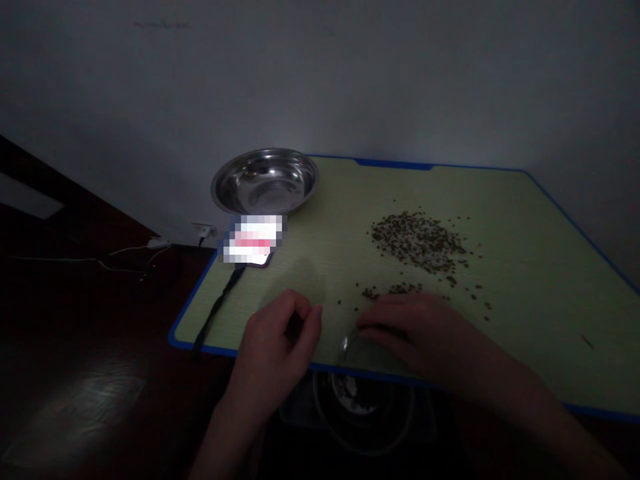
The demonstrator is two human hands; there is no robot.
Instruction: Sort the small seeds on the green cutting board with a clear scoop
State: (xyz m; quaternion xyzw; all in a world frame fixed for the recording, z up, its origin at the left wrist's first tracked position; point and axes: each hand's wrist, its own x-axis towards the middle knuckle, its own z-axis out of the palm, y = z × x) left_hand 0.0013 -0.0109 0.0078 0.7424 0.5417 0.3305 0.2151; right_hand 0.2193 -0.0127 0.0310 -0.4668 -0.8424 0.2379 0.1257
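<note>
Loose dark seeds, bean-like in shape, make a broad pile [417,237] on the pale green tabletop [330,220]. A smaller strip of seeds [400,289] lies just beyond my right hand [410,323]. That hand is closed low over the table, its fingers together and the thumb tucked beneath; anything in its grip is hidden. By its fingertips a clear, shiny edge [345,343] catches light, its kind unclear. My left hand [283,333] is curled with thumb and forefinger nearly meeting, near the front edge; its contents cannot be made out.
A steel basin [265,183] stands at the back left. In front of it lies a phone with a lit, blurred screen [254,240], a dark strap [220,310] trailing over the edge. Below the front edge sits a round bowl [364,417]. Cables [125,263] run along the left.
</note>
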